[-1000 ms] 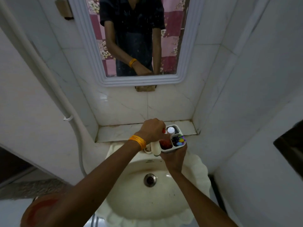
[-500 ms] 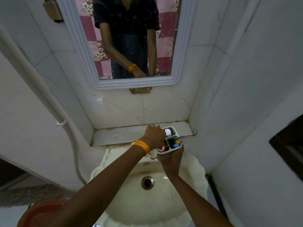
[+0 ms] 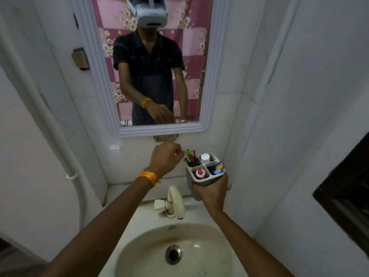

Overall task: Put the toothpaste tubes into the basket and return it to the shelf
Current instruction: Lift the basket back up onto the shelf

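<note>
Grey four-compartment basket (image 3: pixel 199 181) upright, off the shelf — red-capped tube (image 3: pixel 199 173) and white-capped tube (image 3: pixel 205 157) inside.

basket (image 3: pixel 191 177): showing grey
tube cap (image 3: pixel 199 173): showing red
second cap (image 3: pixel 205 157): showing white
wristband (image 3: pixel 148 177): showing orange
sink (image 3: pixel 143 242): showing cream
curtain (image 3: pixel 191 56): showing pink checks, flowers

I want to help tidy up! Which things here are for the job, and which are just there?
For the job: basket, red-capped tube, white-capped tube, right hand, left hand.
Just there: tap, sink, mirror, toothbrushes.
</note>
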